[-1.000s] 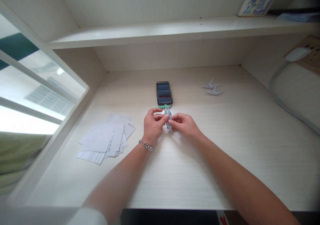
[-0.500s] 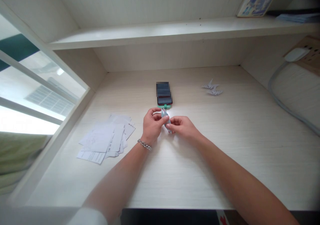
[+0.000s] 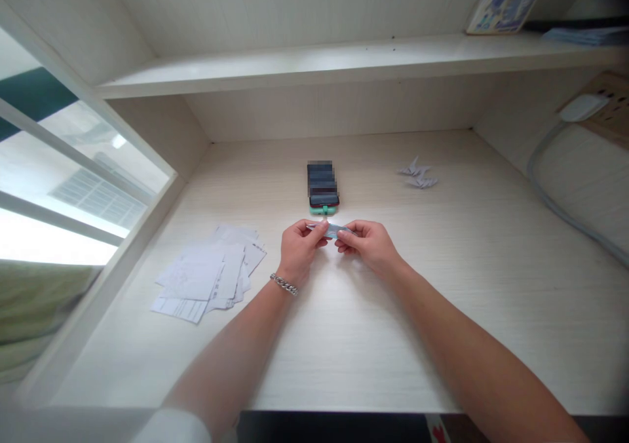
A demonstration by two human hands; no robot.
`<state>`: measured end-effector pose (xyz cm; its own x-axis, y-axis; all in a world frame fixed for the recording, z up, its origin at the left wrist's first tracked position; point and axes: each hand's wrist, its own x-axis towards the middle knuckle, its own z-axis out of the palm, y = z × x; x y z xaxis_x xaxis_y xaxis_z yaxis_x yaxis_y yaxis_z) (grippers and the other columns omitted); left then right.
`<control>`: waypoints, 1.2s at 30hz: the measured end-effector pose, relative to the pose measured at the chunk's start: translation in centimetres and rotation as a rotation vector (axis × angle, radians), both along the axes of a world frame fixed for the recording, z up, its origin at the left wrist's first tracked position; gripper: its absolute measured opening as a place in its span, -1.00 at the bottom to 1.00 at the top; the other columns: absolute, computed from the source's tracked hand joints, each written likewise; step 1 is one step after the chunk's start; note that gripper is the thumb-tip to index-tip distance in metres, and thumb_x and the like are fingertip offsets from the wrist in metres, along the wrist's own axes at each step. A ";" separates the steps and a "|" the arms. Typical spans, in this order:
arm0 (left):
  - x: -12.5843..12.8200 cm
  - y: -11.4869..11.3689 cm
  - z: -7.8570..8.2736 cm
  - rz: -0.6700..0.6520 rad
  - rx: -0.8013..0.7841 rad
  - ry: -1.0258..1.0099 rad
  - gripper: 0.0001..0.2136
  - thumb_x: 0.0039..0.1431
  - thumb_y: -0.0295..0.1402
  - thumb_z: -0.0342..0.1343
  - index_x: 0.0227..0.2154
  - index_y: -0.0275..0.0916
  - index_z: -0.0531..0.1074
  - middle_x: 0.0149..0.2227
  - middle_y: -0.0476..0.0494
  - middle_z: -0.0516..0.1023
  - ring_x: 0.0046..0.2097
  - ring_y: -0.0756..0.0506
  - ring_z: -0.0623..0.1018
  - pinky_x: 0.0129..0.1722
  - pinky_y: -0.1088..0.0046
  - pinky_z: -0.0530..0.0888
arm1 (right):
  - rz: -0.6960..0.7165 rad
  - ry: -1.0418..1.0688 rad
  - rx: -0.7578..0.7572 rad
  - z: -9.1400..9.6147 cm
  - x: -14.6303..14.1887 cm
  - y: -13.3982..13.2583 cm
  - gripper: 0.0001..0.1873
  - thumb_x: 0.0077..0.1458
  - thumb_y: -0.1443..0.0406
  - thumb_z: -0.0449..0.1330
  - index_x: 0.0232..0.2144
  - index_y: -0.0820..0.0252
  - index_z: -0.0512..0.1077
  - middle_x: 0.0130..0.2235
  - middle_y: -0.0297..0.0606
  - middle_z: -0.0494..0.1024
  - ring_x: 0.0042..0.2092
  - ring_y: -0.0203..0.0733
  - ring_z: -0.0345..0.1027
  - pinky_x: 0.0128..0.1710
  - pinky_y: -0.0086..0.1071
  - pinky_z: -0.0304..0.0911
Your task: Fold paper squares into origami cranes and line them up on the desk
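My left hand [image 3: 299, 250], with a silver bracelet on its wrist, and my right hand [image 3: 369, 244] meet over the middle of the pale wooden desk [image 3: 442, 286]. Both pinch a small folded strip of light blue-grey paper [image 3: 333, 229], which lies nearly level between my fingertips. A phone [image 3: 323, 184] on a green stand sits just beyond my hands. Folded paper pieces [image 3: 419, 173] lie farther back to the right.
A loose heap of white paper slips [image 3: 209, 271] lies left of my hands. A shelf [image 3: 344, 59] runs above the desk with a booklet [image 3: 506, 0] on it. A power strip [image 3: 602, 105] with a grey cable is on the right wall.
The folded paper has turned from upright to nearly level between my fingers. My right hand has shifted slightly right and up; my left hand stayed about where it was.
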<state>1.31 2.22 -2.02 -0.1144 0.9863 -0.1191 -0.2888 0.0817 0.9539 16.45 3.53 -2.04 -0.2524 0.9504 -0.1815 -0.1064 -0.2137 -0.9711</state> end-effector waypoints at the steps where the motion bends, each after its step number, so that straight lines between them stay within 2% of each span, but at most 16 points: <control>1: 0.1 0.0 0.1 0.010 -0.002 0.006 -0.72 -0.12 -0.22 0.29 -0.42 -0.34 0.46 -0.47 -0.10 0.51 -0.42 0.02 0.49 -0.40 0.49 0.45 | -0.005 -0.003 0.003 0.0 0.1 0.1 -0.63 -0.24 0.08 0.37 -0.51 0.26 0.45 -0.49 -0.20 0.55 -0.49 -0.25 0.41 -0.45 -0.37 0.32; 6: 0.3 -0.2 0.2 0.010 -0.034 0.004 -0.72 -0.12 -0.21 0.28 -0.47 -0.34 0.42 -0.46 -0.11 0.51 -0.41 -0.01 0.53 -0.38 0.47 0.46 | -0.148 0.076 -0.029 -0.1 0.1 0.3 -0.64 -0.27 0.12 0.40 -0.46 0.26 0.48 -0.47 -0.19 0.56 -0.40 -0.17 0.46 -0.37 -0.33 0.38; 9: 0.1 -0.3 0.0 -0.082 -0.039 -0.004 -0.73 -0.15 -0.26 0.31 -0.53 -0.33 0.37 -0.50 -0.10 0.51 -0.42 -0.02 0.54 -0.37 0.46 0.45 | -0.252 0.096 -0.001 -0.3 0.2 0.5 -0.66 -0.22 0.12 0.37 -0.42 0.24 0.48 -0.44 -0.22 0.55 -0.39 -0.20 0.45 -0.35 -0.33 0.37; 11: 0.0 -0.3 -0.1 -0.152 -0.034 0.011 -0.74 -0.18 -0.32 0.33 -0.50 -0.32 0.37 -0.51 -0.10 0.52 -0.43 -0.02 0.53 -0.39 0.47 0.44 | -0.276 0.045 0.057 -0.3 0.3 0.6 -0.66 -0.21 0.13 0.35 -0.39 0.23 0.47 -0.46 -0.25 0.54 -0.41 -0.22 0.44 -0.34 -0.32 0.37; 14: 0.1 -0.4 0.1 -0.217 -0.039 0.081 -0.72 -0.18 -0.33 0.32 -0.38 -0.32 0.44 -0.49 -0.12 0.54 -0.44 -0.03 0.53 -0.40 0.45 0.44 | -0.248 -0.058 0.160 -0.3 0.5 0.5 -0.62 -0.19 0.13 0.34 -0.32 0.23 0.45 -0.51 -0.29 0.53 -0.43 -0.22 0.42 -0.33 -0.30 0.37; 16: 0.2 -0.5 0.3 -0.241 -0.036 0.140 -0.74 -0.13 -0.29 0.29 -0.39 -0.34 0.47 -0.47 -0.16 0.54 -0.44 -0.04 0.53 -0.40 0.43 0.45 | -0.237 -0.078 0.190 -0.2 0.6 0.4 -0.60 -0.16 0.13 0.32 -0.27 0.22 0.42 -0.51 -0.30 0.52 -0.43 -0.23 0.41 -0.32 -0.30 0.37; 22: 0.2 -0.6 0.5 -0.267 0.006 0.185 -0.80 -0.07 -0.26 0.24 -0.48 -0.33 0.51 -0.49 -0.16 0.54 -0.43 -0.04 0.50 -0.40 0.45 0.41 | -0.277 0.019 0.171 -0.3 0.1 0.3 -0.64 -0.03 0.04 0.21 -0.28 0.18 0.41 -0.46 -0.33 0.48 -0.41 -0.26 0.39 -0.35 -0.33 0.39; 26: 0.1 -0.6 0.1 -0.249 0.021 0.236 -0.82 -0.11 -0.28 0.26 -0.51 -0.31 0.55 -0.49 -0.14 0.55 -0.47 -0.01 0.45 -0.45 0.48 0.34 | -0.241 0.049 0.172 -0.1 0.0 0.2 -0.55 -0.02 -0.02 0.17 -0.20 0.15 0.36 -0.33 -0.25 0.53 -0.36 -0.24 0.42 -0.34 -0.32 0.39; 28: 0.2 -0.5 -0.1 -0.209 0.006 0.198 -0.82 -0.13 -0.28 0.26 -0.48 -0.30 0.57 -0.47 -0.14 0.56 -0.45 -0.01 0.45 -0.43 0.47 0.35 | -0.211 0.060 0.147 0.0 0.0 0.2 -0.52 -0.03 -0.05 0.17 -0.18 0.15 0.36 -0.31 -0.23 0.54 -0.34 -0.22 0.43 -0.36 -0.32 0.38; 31: 0.2 -0.4 -0.3 -0.139 -0.004 0.114 -0.79 -0.12 -0.27 0.26 -0.44 -0.30 0.57 -0.46 -0.14 0.56 -0.44 0.00 0.46 -0.41 0.47 0.37 | -0.133 0.000 0.138 -0.2 0.0 0.2 -0.57 -0.10 -0.01 0.25 -0.30 0.20 0.44 -0.36 -0.23 0.54 -0.34 -0.20 0.42 -0.38 -0.35 0.35; 33: 0.2 -0.3 -0.4 -0.135 0.009 0.109 -0.79 -0.10 -0.26 0.26 -0.43 -0.31 0.55 -0.47 -0.13 0.54 -0.44 0.00 0.46 -0.41 0.48 0.38 | -0.089 -0.044 0.156 -0.4 0.0 0.2 -0.64 -0.13 0.05 0.28 -0.41 0.22 0.46 -0.42 -0.24 0.53 -0.38 -0.21 0.41 -0.37 -0.36 0.33; 36: 0.2 -0.4 -0.5 -0.138 0.056 0.134 -0.77 -0.10 -0.28 0.27 -0.38 -0.31 0.53 -0.39 -0.15 0.56 -0.37 -0.02 0.50 -0.34 0.46 0.42 | -0.083 -0.059 0.184 -0.6 0.0 0.3 -0.72 -0.10 0.10 0.27 -0.45 0.22 0.46 -0.47 -0.28 0.52 -0.42 -0.25 0.38 -0.38 -0.37 0.30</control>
